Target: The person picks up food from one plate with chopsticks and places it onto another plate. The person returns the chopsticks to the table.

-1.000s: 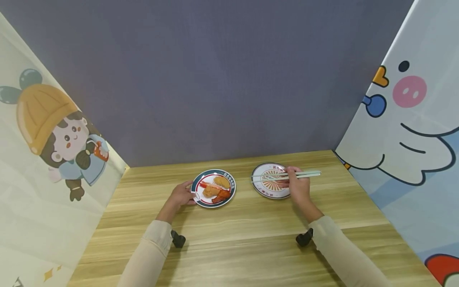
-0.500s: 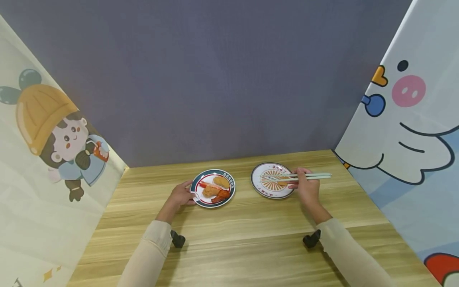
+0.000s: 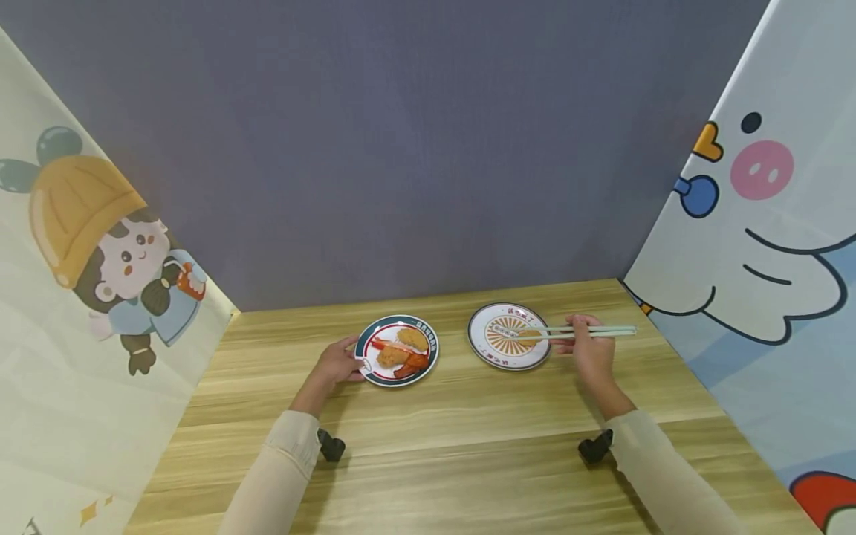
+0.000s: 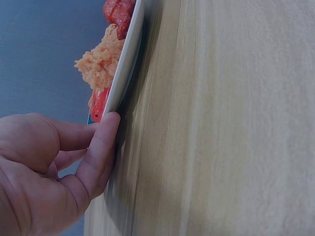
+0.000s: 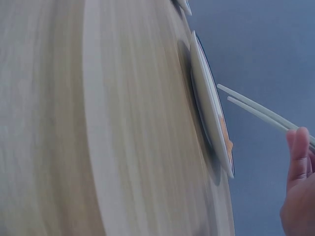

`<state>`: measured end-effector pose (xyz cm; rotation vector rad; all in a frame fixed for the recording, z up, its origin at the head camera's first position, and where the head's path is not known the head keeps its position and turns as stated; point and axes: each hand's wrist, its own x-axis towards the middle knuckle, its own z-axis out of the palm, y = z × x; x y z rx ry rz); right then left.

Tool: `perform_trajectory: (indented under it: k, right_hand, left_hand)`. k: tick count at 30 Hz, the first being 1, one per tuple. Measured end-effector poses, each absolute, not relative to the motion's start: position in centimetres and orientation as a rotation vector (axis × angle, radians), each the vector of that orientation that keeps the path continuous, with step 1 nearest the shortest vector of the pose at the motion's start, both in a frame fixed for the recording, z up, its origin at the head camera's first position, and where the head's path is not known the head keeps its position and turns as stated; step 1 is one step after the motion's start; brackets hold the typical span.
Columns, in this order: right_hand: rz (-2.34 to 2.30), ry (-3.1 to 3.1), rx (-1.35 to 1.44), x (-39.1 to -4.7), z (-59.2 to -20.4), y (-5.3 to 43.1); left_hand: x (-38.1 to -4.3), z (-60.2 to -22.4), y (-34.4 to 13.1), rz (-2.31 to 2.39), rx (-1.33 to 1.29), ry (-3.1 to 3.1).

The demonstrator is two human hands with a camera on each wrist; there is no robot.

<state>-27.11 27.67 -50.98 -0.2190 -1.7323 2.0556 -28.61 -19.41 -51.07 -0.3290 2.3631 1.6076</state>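
Left of centre, a plate with a dark green rim (image 3: 365,340) bears golden fried pieces (image 4: 101,59), a red-brown glazed piece (image 3: 412,364) and a red-tailed shrimp (image 4: 100,103). My left hand (image 3: 336,362) pinches this plate's near-left edge between thumb and fingers. Farther right lies a white plate with an orange sunburst print (image 3: 483,338); one golden fried piece (image 3: 530,339) sits on its right side. A pair of pale green chopsticks (image 3: 611,331) is gripped in my right hand (image 3: 591,357), right of that plate. Their tips hang above it, apart from the food in the right wrist view.
Both plates stand on a wood-grain table (image 3: 441,461). A grey-blue panel (image 3: 428,163) rises at the table's back edge. Cartoon-printed panels flank it, a child in a yellow hat (image 3: 93,208) on the left and a white bird (image 3: 769,253) on the right.
My right hand and the chopsticks have drawn back to the right, off the sunburst plate, leaving the golden fried piece in view on it. The left hand still pinches its plate.
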Motion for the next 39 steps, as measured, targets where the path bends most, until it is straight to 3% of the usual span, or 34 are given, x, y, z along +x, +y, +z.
perform_trajectory:
  k: [18, 28, 39]
  right_hand:
    - [2.040, -1.773, -0.120, -26.3, -49.9, 30.8]
    - [1.957, -1.972, 0.112, -26.9, -50.2, 32.5]
    - [1.885, -2.109, 0.082, -26.9, -49.6, 32.7]
  left_hand:
    - [-28.5, -50.8, -19.4, 1.580, -0.341, 2.363]
    - [-28.3, -50.6, -19.3, 1.603, -0.335, 2.352]
    - [-28.2, -50.4, -19.3, 1.586, -0.324, 2.362]
